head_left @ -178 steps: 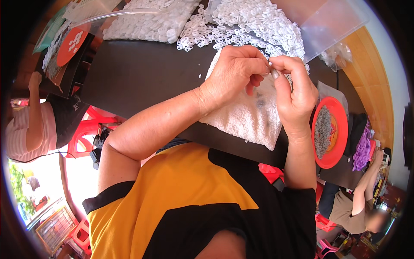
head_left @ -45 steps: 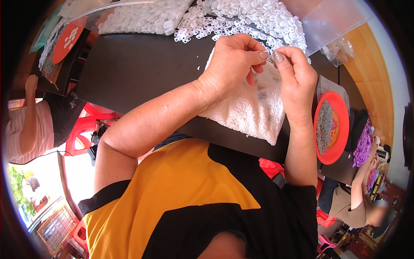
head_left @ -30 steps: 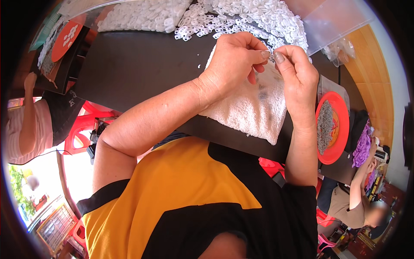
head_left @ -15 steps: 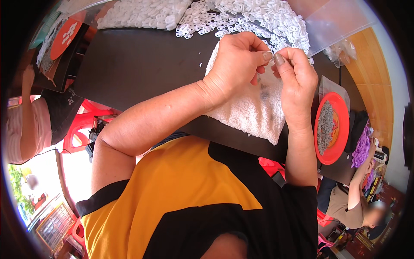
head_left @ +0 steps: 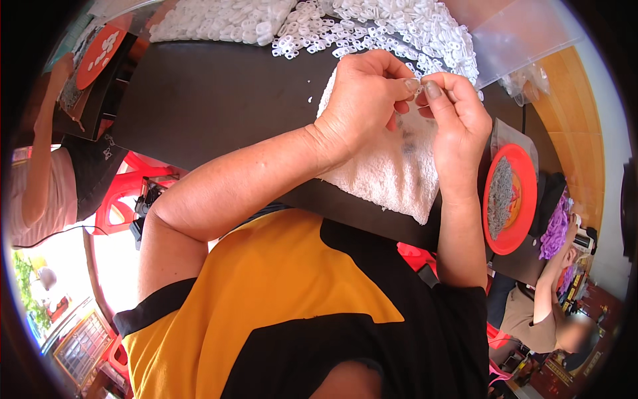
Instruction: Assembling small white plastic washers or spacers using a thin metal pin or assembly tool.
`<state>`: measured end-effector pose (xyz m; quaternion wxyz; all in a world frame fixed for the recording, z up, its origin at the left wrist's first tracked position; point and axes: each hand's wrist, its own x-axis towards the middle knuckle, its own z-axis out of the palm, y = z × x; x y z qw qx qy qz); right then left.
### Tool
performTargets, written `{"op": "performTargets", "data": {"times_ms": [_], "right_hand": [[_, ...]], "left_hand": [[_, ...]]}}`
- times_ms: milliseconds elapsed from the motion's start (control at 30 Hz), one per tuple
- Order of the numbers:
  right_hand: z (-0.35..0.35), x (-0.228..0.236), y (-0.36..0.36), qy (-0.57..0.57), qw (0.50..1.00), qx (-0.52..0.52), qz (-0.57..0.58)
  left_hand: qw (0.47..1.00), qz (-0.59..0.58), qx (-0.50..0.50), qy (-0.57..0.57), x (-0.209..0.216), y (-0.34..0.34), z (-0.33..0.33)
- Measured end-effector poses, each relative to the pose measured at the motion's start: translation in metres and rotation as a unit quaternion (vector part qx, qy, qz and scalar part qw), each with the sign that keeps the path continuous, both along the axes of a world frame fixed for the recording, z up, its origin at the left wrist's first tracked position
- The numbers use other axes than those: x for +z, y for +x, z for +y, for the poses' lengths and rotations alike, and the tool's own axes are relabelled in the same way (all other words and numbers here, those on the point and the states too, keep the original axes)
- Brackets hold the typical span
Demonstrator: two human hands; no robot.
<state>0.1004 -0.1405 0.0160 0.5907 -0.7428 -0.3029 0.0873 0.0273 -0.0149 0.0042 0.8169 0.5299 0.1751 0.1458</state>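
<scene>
My left hand (head_left: 365,96) and my right hand (head_left: 460,126) meet over a white terry towel (head_left: 392,183) on the dark table (head_left: 219,100). Thumb and index finger are pinched together on each hand, their tips almost touching. Whatever lies between them is too small to name. Just beyond my fingers spreads a heap of small white plastic pieces with holes (head_left: 425,33). To the right of my right forearm stands a red oval dish (head_left: 528,206) holding a pile of small grey parts (head_left: 500,196).
A clear bag of white pieces (head_left: 219,23) lies at the far left of the heap. A transparent bin wall (head_left: 525,43) rises at the far right. Co-workers sit at left and right; the left one's arm (head_left: 43,146) reaches beside an orange-red tray (head_left: 90,70). Purple pieces (head_left: 553,229) lie at right.
My hands keep almost the same pinch, with the fingertips shifting only slightly. The left co-worker's hand has moved up toward the orange-red tray.
</scene>
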Motion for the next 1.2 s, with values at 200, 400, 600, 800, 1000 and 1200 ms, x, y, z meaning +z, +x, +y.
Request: {"op": "performTargets", "data": {"times_ms": [200,400,600,800,1000,1200], "right_hand": [[-0.0054,0.0037,0.0083,-0.048,0.958,0.018,-0.281],[-0.0062,0.0035,0.0095,-0.087,0.940,0.037,-0.329],[-0.0063,0.0045,0.0080,-0.100,0.933,0.036,-0.343],[-0.0053,0.0022,0.0052,-0.093,0.938,0.028,-0.334],[-0.0051,-0.0019,0.0044,-0.094,0.938,0.013,-0.332],[-0.0042,-0.0040,0.0026,-0.105,0.940,0.001,-0.324]], "left_hand": [[1.000,0.003,-0.015,-0.008,0.0012,0.0000,0.0014],[1.000,-0.006,-0.012,-0.010,0.0019,-0.0002,0.0019],[1.000,-0.008,-0.015,0.002,0.0022,-0.0010,0.0012],[1.000,-0.010,-0.018,0.007,0.0033,-0.0020,0.0003],[1.000,-0.017,-0.015,0.014,0.0024,-0.0018,-0.0007],[0.999,-0.029,0.002,0.022,0.0003,-0.0012,-0.0019]]}}
